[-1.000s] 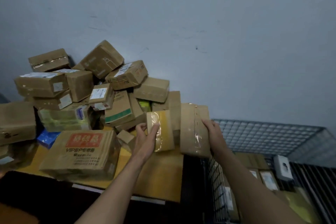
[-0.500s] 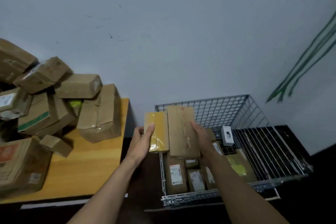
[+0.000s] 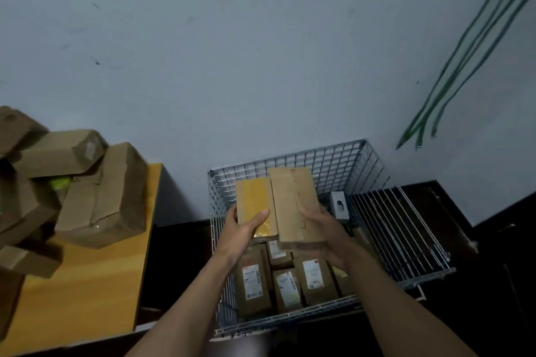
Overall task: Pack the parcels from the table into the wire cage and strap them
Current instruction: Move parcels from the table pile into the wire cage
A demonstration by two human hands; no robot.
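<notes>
Grey wall behind; a table (image 3: 87,284) at left carries a pile (image 3: 101,197) of parcels, with the cage (image 3: 333,159) beside it, lower down. The step in hand is carrying two parcels over. Both are held above the cage's open top, over the boxes (image 3: 252,281) already inside. The left hand (image 3: 243,229) grips the yellow parcel (image 3: 253,200), thumb across its face. The right hand (image 3: 324,229) holds the brown parcel (image 3: 293,200) from below, fingers curled round it. Both forearms reach forward, the parcels touching side by side. The next move is probably lowering them into a gap — the far side looks free. Green straps (image 3: 464,52) hang on the wall, unused.
</notes>
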